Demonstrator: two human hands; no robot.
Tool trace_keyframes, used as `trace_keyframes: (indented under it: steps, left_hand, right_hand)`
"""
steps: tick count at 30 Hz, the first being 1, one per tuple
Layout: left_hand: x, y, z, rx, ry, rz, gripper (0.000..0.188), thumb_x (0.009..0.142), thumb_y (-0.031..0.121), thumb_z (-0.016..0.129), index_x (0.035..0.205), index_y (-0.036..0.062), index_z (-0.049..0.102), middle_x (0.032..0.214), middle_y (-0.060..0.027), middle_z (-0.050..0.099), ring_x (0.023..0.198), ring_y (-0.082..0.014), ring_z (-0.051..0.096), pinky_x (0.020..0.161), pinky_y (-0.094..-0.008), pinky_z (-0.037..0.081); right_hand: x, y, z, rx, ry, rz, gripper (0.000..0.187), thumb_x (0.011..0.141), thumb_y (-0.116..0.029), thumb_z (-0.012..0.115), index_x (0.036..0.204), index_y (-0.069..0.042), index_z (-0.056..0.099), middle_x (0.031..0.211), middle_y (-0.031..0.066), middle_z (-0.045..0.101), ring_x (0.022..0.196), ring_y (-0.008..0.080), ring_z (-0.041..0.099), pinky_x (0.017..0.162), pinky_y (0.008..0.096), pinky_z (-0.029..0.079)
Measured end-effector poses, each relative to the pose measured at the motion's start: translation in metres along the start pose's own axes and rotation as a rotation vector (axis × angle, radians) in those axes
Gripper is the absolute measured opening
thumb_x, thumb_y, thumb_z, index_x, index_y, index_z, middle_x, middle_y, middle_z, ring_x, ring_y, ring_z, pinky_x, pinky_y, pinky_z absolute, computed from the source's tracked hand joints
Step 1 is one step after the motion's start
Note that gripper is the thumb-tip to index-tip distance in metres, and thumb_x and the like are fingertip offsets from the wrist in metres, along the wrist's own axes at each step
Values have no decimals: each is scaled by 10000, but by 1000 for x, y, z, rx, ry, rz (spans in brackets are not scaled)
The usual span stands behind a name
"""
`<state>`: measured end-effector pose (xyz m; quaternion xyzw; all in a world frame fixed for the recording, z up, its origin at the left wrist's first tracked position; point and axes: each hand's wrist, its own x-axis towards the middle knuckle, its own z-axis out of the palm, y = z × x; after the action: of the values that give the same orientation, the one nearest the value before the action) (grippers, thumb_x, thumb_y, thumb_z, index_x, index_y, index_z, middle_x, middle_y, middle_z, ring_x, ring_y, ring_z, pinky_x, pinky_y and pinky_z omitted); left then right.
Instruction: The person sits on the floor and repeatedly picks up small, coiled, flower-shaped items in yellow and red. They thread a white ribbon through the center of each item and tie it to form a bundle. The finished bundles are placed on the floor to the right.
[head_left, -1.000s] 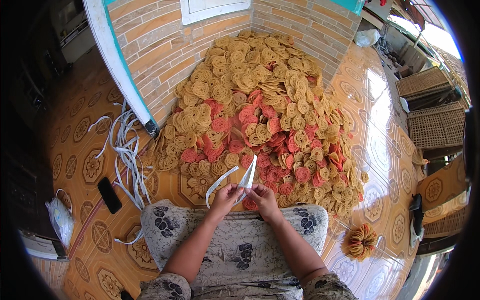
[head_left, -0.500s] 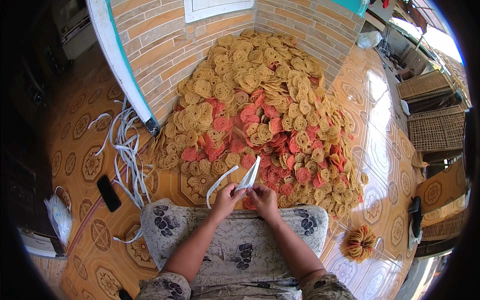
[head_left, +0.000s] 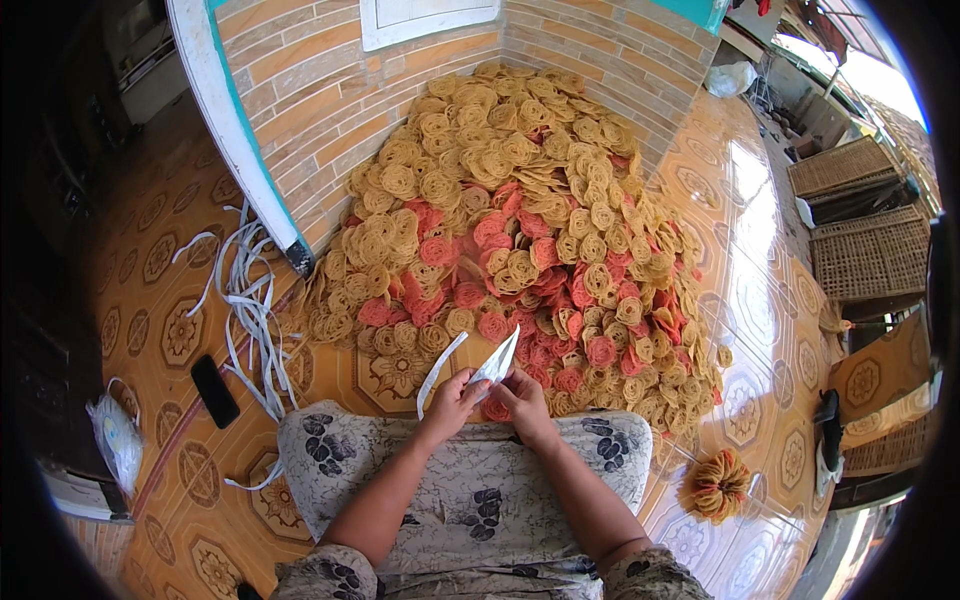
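Both my hands pinch a white strip (head_left: 497,362) just above my patterned clothing. Its pointed end stands up from between my fingers, and a narrow tail (head_left: 438,372) curves off to the left. My left hand (head_left: 452,402) grips it low down with thumb and fingers. Close beside it, my right hand (head_left: 524,406) holds the other edge with bent fingers. Beyond my hands lies a large heap of yellow-tan, net-like dried rounds (head_left: 485,150), with pinkish-red rounds (head_left: 437,251) mixed in.
A bundle of loose white strips (head_left: 250,290) lies on the tiled floor at left, near a black phone (head_left: 214,391) and a plastic bag (head_left: 118,440). A ring-shaped bunch of rounds (head_left: 722,486) sits at right. Woven racks (head_left: 868,255) stand farther right. Brick walls (head_left: 310,90) back the heap.
The white strip's upright end has turned and spread, showing a broader face. My hands stay close together in nearly the same place. The whole view has shifted slightly.
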<state>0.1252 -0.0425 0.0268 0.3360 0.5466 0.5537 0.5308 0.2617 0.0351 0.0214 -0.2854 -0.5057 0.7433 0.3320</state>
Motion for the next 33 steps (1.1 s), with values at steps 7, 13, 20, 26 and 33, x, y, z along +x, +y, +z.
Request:
trace_keyframes:
  steps: [7, 13, 20, 26, 33]
  left_hand:
    - [0, -2, -3, 129, -15, 18, 273, 979, 300, 598, 1042, 35, 591, 697, 51, 511, 566, -9, 395, 499, -192, 322]
    - [-1, 10, -3, -163, 30, -40, 241, 957, 283, 637, 1002, 55, 572, 761, 35, 535, 532, -17, 415, 453, -178, 298]
    - [-2, 11, -2, -103, 225, 43, 230, 960, 268, 631, 997, 51, 566, 755, 23, 556, 536, -24, 468, 439, -184, 337]
    - [1, 6, -1, 15, 59, -35, 211, 950, 225, 644, 997, 42, 551, 767, 11, 562, 536, -33, 500, 444, -201, 383]
    - [2, -1, 1, 51, 117, 51, 198, 949, 182, 642, 997, 9, 558, 786, -5, 578, 590, -43, 542, 490, -204, 421]
  right_hand:
    - [20, -43, -51, 208, 750, -311, 57, 974, -103, 542, 968, -56, 510, 808, 5, 530, 676, 91, 490, 623, 247, 436]
    - [-3, -39, -34, 234, -2, 511, 534, 973, -474, 522, 1292, -47, 487, 1144, 116, 605, 1048, 212, 573, 917, 364, 443]
    - [-4, -23, -7, 108, -200, 629, 609, 942, -453, 600, 1327, 1, 475, 1244, 132, 562, 1061, 224, 602, 905, 347, 473]
    - [-3, -14, -4, 86, -25, 266, 346, 961, -303, 612, 1092, 17, 629, 922, 18, 642, 768, 57, 550, 647, 215, 405]
    - [0, -18, 0, -117, 135, 158, 208, 932, -201, 666, 967, 4, 681, 816, -23, 650, 696, 31, 519, 607, 211, 399]
